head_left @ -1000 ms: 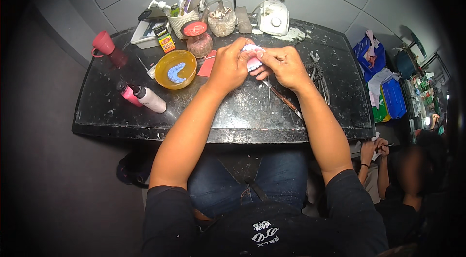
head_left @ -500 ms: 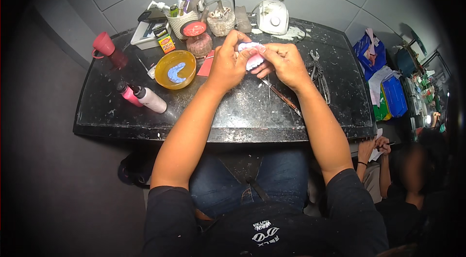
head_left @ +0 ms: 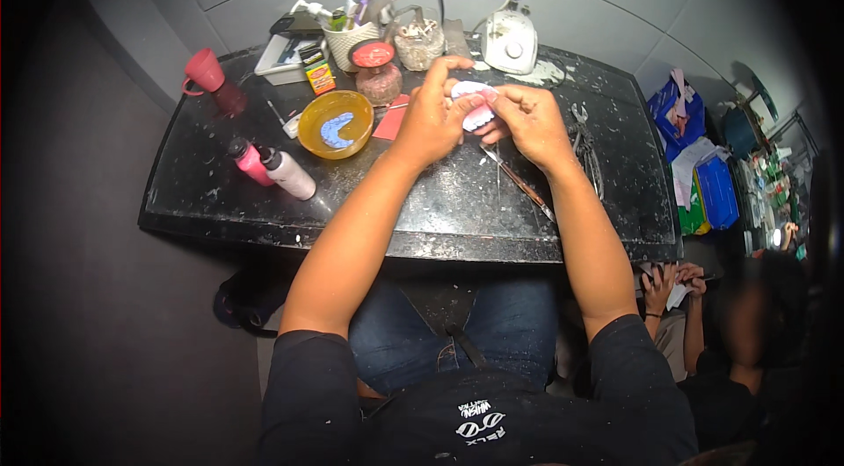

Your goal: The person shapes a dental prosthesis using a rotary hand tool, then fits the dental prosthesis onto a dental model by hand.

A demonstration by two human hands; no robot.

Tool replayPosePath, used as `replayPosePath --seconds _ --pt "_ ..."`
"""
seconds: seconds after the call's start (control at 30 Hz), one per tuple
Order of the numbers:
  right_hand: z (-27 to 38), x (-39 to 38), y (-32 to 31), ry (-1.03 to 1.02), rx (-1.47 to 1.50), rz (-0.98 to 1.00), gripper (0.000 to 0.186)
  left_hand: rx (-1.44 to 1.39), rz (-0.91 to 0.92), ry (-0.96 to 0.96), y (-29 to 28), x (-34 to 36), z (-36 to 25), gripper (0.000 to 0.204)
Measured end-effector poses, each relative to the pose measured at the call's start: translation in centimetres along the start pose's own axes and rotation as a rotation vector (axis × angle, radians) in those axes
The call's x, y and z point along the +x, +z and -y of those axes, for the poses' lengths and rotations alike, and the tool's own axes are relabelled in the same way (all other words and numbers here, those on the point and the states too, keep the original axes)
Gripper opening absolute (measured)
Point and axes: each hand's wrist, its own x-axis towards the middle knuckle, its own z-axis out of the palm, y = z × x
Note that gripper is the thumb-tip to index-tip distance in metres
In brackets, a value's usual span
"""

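Head view: both hands meet above the dark worktop (head_left: 422,202), left hand (head_left: 431,119) and right hand (head_left: 527,119) with fingers closed around a pink-and-white dental cast (head_left: 475,105). Left of the fingers sits a yellow bowl (head_left: 334,125); a thin tool (head_left: 519,183) lies just below them.

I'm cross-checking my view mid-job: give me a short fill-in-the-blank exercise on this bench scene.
1. Both hands, the left hand and right hand, hold a pink-and-white ____ model.
2. The yellow bowl holds a ____-coloured arch-shaped piece.
3. The red cup stands at the table's far ____ corner.

Missing words: denture; blue; left
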Motion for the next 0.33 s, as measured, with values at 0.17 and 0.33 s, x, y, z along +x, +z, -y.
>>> replayPosePath --seconds 0.17,0.33 --pt "0.3 0.2 0.7 0.023 -0.06 0.004 0.033 0.251 -0.079 0.23 -0.6 0.4 2.8 0.012" --pt "0.8 2.6 1.7 0.085 -0.12 0.065 0.035 0.393 -0.063 0.009 -0.6 -0.3 2.0 0.027"
